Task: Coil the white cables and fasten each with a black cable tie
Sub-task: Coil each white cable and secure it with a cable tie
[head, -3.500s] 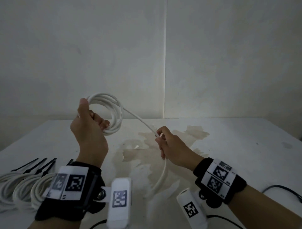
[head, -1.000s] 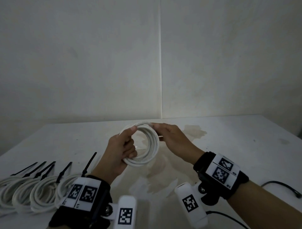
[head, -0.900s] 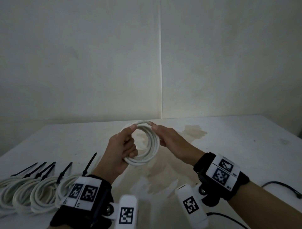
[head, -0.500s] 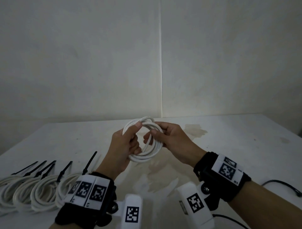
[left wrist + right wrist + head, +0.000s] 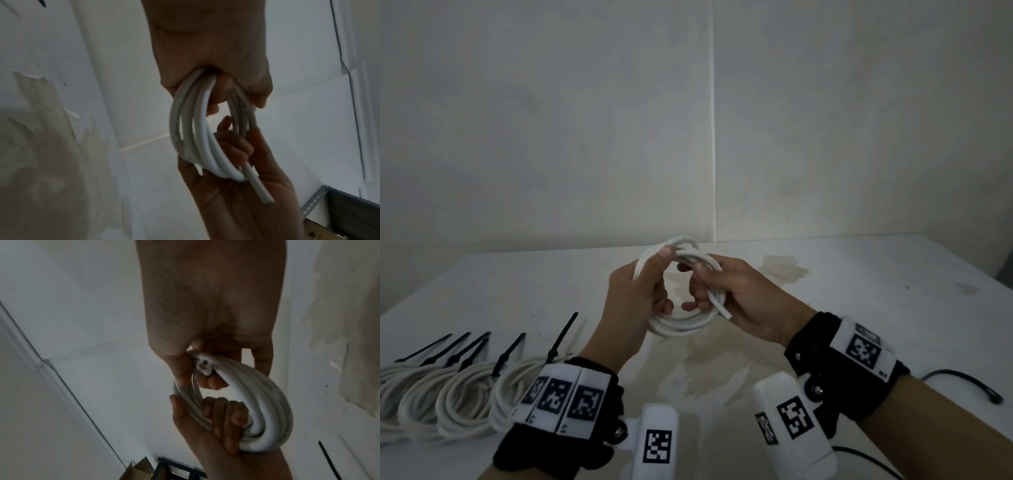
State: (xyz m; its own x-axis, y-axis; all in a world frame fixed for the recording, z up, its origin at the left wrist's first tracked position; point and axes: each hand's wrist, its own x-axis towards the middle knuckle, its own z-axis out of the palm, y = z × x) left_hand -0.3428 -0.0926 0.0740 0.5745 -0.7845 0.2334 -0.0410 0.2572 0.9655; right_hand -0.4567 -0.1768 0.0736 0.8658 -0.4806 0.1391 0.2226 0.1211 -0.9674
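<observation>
Right hand (image 5: 743,294) now wrapped onto white coil (image 5: 681,322), left hand (image 5: 633,298) gripping it too, no readable writing

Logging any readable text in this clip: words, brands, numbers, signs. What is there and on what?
No readable words, brands or numbers.
Left wristband: black-and-white square marker patterns only; tiny marks beneath them are too small to read.
Right wristband: the same, unreadable.
Wrist cameras: marker patterns, no text.
White cable coil: no print can be made out.

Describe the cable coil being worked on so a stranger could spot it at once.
Start at the white table with the brownish stain. Above the stain, left hand and right hand hold a white cable coil. Unlike the coils lying at left, it has no black tie.
</observation>
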